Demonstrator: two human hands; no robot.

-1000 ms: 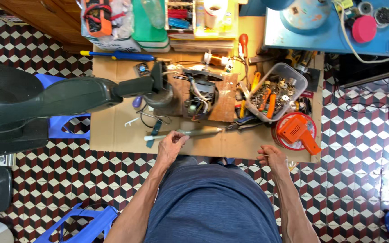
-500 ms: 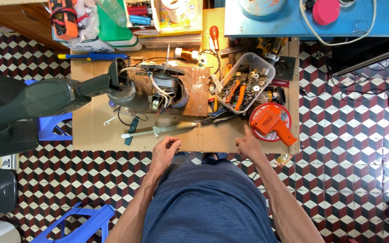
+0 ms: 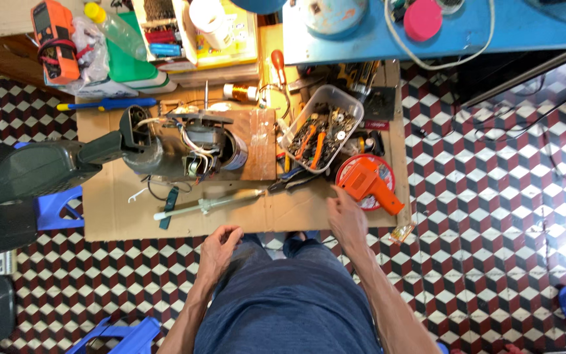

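Since a moment ago the right hand (image 3: pixel 347 219) has moved up, open and empty, toward the orange soldering gun (image 3: pixel 368 187) at the cardboard's (image 3: pixel 113 219) right edge, while the left hand (image 3: pixel 219 250), loosely curled and empty, rests near the lap.

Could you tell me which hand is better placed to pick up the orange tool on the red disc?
Right. The right hand is open just beside the orange tool, while the left hand rests curled near the lap, farther away.
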